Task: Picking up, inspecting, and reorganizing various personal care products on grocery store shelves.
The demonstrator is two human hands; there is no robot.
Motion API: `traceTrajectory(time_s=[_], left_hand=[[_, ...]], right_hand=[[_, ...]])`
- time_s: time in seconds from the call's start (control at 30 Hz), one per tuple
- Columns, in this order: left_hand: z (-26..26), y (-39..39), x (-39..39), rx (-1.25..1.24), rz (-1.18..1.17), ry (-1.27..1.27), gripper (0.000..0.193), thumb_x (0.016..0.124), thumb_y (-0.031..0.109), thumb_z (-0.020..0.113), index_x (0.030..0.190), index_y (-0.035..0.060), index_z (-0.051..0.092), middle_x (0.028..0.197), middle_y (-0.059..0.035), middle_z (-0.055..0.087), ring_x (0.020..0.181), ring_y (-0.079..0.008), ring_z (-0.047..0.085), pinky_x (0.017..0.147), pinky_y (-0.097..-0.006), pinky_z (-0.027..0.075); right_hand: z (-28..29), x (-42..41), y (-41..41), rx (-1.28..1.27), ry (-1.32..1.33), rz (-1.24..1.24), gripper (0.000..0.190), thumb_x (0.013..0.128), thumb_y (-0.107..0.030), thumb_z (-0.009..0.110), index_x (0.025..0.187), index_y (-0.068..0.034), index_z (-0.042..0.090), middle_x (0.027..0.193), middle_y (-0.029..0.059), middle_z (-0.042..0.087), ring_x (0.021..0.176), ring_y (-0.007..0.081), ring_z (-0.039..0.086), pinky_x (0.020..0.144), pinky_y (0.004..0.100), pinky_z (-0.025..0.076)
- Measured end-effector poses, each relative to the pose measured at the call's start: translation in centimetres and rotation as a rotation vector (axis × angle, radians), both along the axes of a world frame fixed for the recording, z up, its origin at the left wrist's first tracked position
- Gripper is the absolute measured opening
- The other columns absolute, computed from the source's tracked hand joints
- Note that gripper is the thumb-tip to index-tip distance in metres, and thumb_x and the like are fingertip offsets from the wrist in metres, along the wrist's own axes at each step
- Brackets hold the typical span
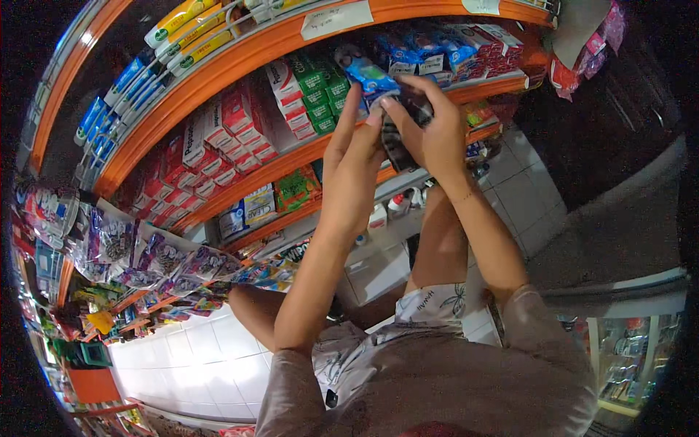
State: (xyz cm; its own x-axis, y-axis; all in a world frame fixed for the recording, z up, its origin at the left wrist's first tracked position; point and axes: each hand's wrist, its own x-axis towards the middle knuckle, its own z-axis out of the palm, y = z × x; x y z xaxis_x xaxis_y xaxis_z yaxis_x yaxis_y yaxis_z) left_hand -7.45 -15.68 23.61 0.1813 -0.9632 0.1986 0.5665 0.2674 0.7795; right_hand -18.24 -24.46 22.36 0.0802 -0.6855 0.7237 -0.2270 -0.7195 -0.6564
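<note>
Between both hands, in front of the shelf, is a blue plastic packet [369, 75] with a green patch. My left hand [355, 147] pinches its lower end near the thumb. My right hand [431, 123] has its thumb at the same end, with the index finger extended beside the packet. A dark, shiny item [400, 145] lies between the palms; what it is and which hand supports it cannot be told. Similar blue packets [423, 49] stand on the shelf behind, next to red-and-white boxes [499, 49].
Red-and-white Pepsodent boxes [240, 117] and green boxes [318, 95] fill an orange-edged shelf [306, 145]. Yellow packs [180, 27] sit in a wire rack above. Hanging snack packets [158, 254] are at left. My bent knees are near the lower shelves, over a tiled floor [202, 355].
</note>
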Motion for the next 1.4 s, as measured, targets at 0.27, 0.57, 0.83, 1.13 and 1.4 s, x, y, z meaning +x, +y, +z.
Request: traceTrajectory(time_s=[0.27, 0.57, 0.83, 1.13, 1.4], left_hand=[[-1.0, -0.6, 0.6, 0.003, 0.006, -0.096, 0.075, 0.093, 0.036, 0.054, 0.15, 0.0007, 0.021, 0.148, -0.0163, 0.037, 0.138, -0.0241, 0.034, 0.112, -0.0403, 0.023], [-1.7, -2.5, 0.8, 0.005, 0.005, -0.067, 0.072, 0.093, 0.032, 0.055, 0.147, -0.0058, 0.025, 0.152, -0.0174, 0.031, 0.139, -0.0265, 0.033, 0.112, -0.0418, 0.028], [-2.1, -3.3, 0.7, 0.019, 0.027, -0.134, 0.072, 0.093, 0.035, 0.052, 0.146, -0.0054, 0.024, 0.15, -0.0183, 0.034, 0.136, -0.0303, 0.036, 0.112, -0.0445, 0.028], [-2.3, -3.5, -0.5, 0.085, -0.014, 0.0, 0.066, 0.093, 0.032, 0.058, 0.14, -0.0084, 0.036, 0.134, -0.0182, 0.05, 0.124, -0.0252, 0.048, 0.105, -0.0389, 0.038], [-4.1, -3.3, -2.0, 0.223, -0.299, 0.202, 0.048, 0.097, 0.047, 0.047, 0.126, 0.01, 0.052, 0.119, -0.0043, 0.058, 0.1, -0.0188, 0.057, 0.091, -0.0321, 0.04]], right_hand=[[0.3, 1.5, -2.0, -0.001, 0.0, -0.109, 0.055, 0.075, -0.031, 0.081, 0.116, -0.006, 0.055, 0.093, 0.0163, 0.066, 0.086, 0.03, 0.066, 0.076, 0.0375, 0.052], [0.6, -0.2, -5.6, -0.018, 0.025, 0.005, 0.058, 0.08, -0.03, 0.076, 0.124, 0.002, 0.055, 0.111, 0.0235, 0.065, 0.103, 0.0329, 0.064, 0.091, 0.0375, 0.048], [0.8, -0.9, -5.0, -0.085, 0.074, -0.038, 0.026, 0.085, -0.016, 0.066, 0.109, -0.004, 0.068, 0.108, 0.0157, 0.069, 0.1, 0.0284, 0.067, 0.086, 0.0343, 0.05], [1.8, -1.4, -4.7, -0.354, 0.11, -0.206, 0.014, 0.083, -0.012, 0.07, 0.096, -0.006, 0.071, 0.088, 0.0133, 0.071, 0.078, 0.0285, 0.07, 0.068, 0.0321, 0.053], [1.6, -5.1, 4.4, -0.401, 0.111, -0.266, 0.015, 0.077, -0.002, 0.073, 0.092, -0.004, 0.071, 0.089, 0.0102, 0.072, 0.079, 0.0236, 0.07, 0.07, 0.0318, 0.054]])
